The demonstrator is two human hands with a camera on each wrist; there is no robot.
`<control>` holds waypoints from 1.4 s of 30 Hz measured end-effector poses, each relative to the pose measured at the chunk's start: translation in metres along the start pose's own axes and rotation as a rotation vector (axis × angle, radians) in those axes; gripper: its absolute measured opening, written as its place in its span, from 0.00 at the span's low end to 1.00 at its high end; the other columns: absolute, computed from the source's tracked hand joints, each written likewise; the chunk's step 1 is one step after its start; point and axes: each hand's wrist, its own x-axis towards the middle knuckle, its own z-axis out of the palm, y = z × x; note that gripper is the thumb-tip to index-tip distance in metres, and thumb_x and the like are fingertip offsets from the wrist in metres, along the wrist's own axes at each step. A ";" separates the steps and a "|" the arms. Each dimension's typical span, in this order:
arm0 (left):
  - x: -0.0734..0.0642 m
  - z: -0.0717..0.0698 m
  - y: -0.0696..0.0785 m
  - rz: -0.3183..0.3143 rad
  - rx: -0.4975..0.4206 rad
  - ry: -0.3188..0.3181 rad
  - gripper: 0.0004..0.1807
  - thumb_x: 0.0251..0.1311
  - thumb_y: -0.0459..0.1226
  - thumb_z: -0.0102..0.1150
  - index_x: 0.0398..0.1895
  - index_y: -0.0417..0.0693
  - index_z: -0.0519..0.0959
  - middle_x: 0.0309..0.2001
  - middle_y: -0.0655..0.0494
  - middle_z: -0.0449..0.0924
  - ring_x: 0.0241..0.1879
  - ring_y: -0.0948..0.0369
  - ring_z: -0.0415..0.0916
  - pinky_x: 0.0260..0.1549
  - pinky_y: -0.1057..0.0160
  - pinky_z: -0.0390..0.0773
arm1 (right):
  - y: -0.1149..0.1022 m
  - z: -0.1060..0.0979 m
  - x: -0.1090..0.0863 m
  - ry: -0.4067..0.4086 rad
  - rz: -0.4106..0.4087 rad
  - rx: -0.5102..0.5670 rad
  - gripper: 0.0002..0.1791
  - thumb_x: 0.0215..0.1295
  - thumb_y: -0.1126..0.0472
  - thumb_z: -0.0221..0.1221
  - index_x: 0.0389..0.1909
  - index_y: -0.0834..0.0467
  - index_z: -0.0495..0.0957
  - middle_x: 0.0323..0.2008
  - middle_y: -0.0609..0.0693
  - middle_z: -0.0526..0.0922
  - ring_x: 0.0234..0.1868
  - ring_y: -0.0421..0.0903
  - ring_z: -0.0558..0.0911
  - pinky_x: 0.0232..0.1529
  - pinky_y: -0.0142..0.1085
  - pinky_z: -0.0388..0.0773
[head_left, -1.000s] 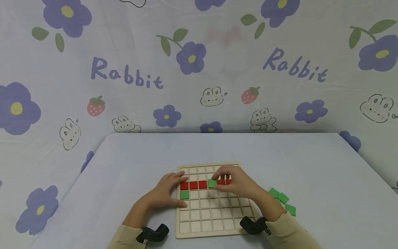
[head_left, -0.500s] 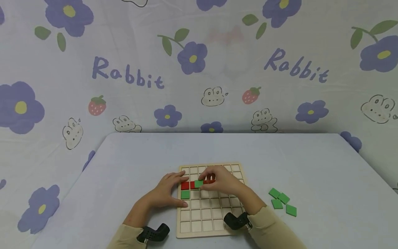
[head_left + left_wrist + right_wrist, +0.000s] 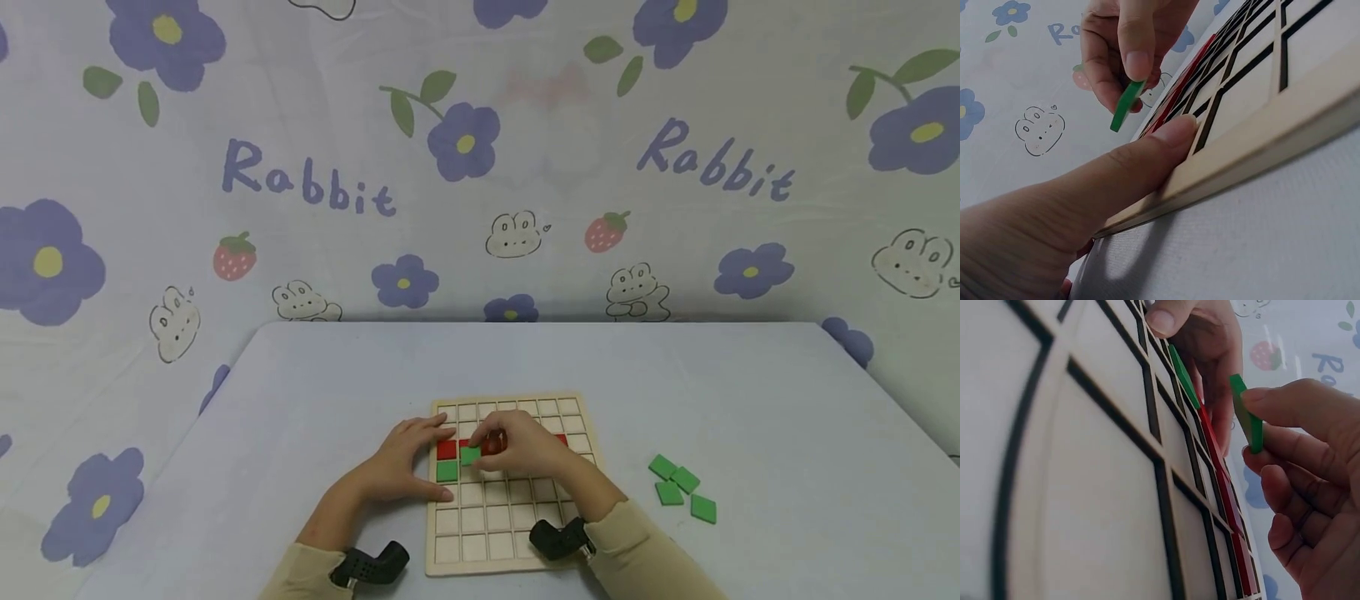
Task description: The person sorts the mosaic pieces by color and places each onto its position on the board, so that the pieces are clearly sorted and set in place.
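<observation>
A green square tile (image 3: pixel 470 456) is pinched between the thumb and fingers of my right hand (image 3: pixel 517 443). In the right wrist view this tile (image 3: pixel 1247 414) is tilted and held just off the wooden grid board (image 3: pixel 506 568). My left hand (image 3: pixel 401 462) rests on the board's left edge, fingers spread, the thumb (image 3: pixel 1175 131) lying on the frame. Red tiles lie in one row of the grid, such as the leftmost red tile (image 3: pixel 446 450); my right hand partly covers the others. Directly below that one, another green tile (image 3: pixel 447 471) sits in its cell.
Several loose green tiles (image 3: pixel 669 492) lie on the white table (image 3: pixel 787 417) to the right of the board. Behind the table hangs a patterned cloth (image 3: pixel 562 275). Black wrist cameras, one of them the right camera (image 3: pixel 557 539), sit near both sleeves.
My right hand has carried the green tile leftward along the red row, then slightly nearer, to the second column below that row. My left hand has stayed in place.
</observation>
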 end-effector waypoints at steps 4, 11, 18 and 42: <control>0.000 0.001 -0.001 0.001 -0.002 0.003 0.47 0.40 0.55 0.72 0.66 0.54 0.65 0.72 0.54 0.53 0.71 0.46 0.45 0.65 0.37 0.50 | 0.002 0.005 0.000 -0.013 0.008 0.017 0.11 0.53 0.60 0.67 0.37 0.59 0.82 0.29 0.48 0.78 0.28 0.39 0.72 0.29 0.28 0.73; 0.000 0.001 -0.003 0.021 -0.006 0.007 0.46 0.40 0.54 0.72 0.66 0.53 0.65 0.72 0.52 0.53 0.71 0.45 0.45 0.65 0.37 0.51 | 0.005 0.011 -0.001 -0.031 0.015 0.029 0.09 0.53 0.61 0.67 0.36 0.57 0.82 0.32 0.46 0.79 0.30 0.37 0.73 0.32 0.26 0.74; -0.001 0.001 -0.003 0.023 -0.004 0.006 0.46 0.40 0.54 0.72 0.66 0.53 0.65 0.72 0.52 0.53 0.71 0.45 0.45 0.65 0.37 0.50 | 0.007 0.015 -0.002 -0.005 -0.012 -0.001 0.08 0.52 0.62 0.67 0.35 0.57 0.82 0.32 0.46 0.79 0.31 0.37 0.73 0.33 0.26 0.74; -0.004 0.001 -0.001 0.020 -0.010 0.011 0.46 0.40 0.54 0.72 0.66 0.53 0.66 0.72 0.52 0.53 0.71 0.45 0.45 0.65 0.37 0.50 | 0.001 0.014 -0.004 0.008 -0.011 -0.026 0.13 0.51 0.61 0.68 0.38 0.58 0.81 0.34 0.47 0.79 0.33 0.40 0.74 0.34 0.26 0.74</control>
